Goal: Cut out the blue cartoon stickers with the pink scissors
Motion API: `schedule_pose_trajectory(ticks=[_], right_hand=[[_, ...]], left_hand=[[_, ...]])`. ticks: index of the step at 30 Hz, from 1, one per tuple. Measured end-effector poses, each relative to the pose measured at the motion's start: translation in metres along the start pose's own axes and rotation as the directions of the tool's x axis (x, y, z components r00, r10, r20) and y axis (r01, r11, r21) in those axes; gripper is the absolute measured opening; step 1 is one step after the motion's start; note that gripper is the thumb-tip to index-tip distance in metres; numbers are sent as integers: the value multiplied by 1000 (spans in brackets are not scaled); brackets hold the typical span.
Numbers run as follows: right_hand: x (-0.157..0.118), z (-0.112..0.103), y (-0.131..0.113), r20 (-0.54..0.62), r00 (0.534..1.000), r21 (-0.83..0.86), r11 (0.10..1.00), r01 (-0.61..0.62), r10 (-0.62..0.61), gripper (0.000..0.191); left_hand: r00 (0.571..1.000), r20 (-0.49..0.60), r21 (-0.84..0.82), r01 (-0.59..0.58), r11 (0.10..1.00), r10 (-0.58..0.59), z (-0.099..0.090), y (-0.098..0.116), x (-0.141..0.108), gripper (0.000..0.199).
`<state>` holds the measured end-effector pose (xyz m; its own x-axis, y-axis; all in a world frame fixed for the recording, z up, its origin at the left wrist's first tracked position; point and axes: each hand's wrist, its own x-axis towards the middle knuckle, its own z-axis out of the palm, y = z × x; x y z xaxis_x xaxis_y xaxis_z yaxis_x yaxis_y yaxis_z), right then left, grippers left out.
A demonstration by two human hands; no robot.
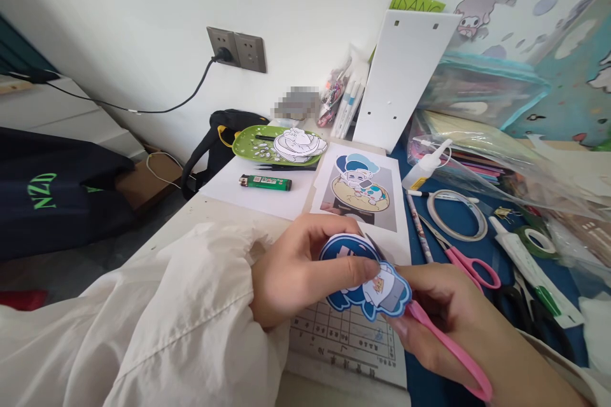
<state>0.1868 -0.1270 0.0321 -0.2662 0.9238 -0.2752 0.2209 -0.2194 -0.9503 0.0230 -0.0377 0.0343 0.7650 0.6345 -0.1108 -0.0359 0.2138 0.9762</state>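
My left hand [305,267] is closed on a blue cartoon paper cutout [389,289], with the thumb pressed flat on its printed face. In my right hand [453,311] are pink-handled scissors [446,350], one handle loop sticking out towards me. A bit of dark blade shows at the cutout's upper edge; the rest of the blades is hidden behind the paper. Fingers of my right hand are close against the cutout's right side; whether they grip it too, I cannot tell. Just beyond my hands lies a printed cartoon sheet [396,178].
A form sheet [334,356] lies under my hands. Further off are a green lighter [265,183] and a green tray [243,143] with paper cutouts. To the right are a second pair of pink scissors [465,264], black-handled scissors [515,305], a tape roll [453,229] and a glue bottle [422,168].
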Motion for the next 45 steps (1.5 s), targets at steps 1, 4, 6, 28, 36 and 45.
schedule_pose_trajectory(ticks=[1, 4, 6, 28, 36, 45], right_hand=[[0, 0, 0, 8, 1000, 5, 1000, -5, 5, 10], [1, 1, 0, 22, 1000, 14, 1000, -13, 13, 16], [1, 2, 3, 16, 1000, -2, 1000, 3, -3, 18], [2, -7, 14, -10, 998, -186, 981, 62, -65, 6], [0, -9, 12, -11, 999, -263, 964, 43, -47, 8], [0, -11, 13, -16, 997, -311, 948, 71, -80, 9]], left_hand=[[1000, 0, 5, -1, 1000, 1, 0, 0, 0, 23], [1000, 11, 22, -11, 1000, 11, -1, 1, -1, 22], [999, 23, 31, -23, 999, 22, -1, 1, -1, 22], [999, 31, 5, 30, 1000, -31, -1, 2, 0, 20], [999, 25, 3, 33, 999, -33, 0, 3, -1, 21], [998, 41, -47, 56, 997, -54, -1, 1, 0, 20]])
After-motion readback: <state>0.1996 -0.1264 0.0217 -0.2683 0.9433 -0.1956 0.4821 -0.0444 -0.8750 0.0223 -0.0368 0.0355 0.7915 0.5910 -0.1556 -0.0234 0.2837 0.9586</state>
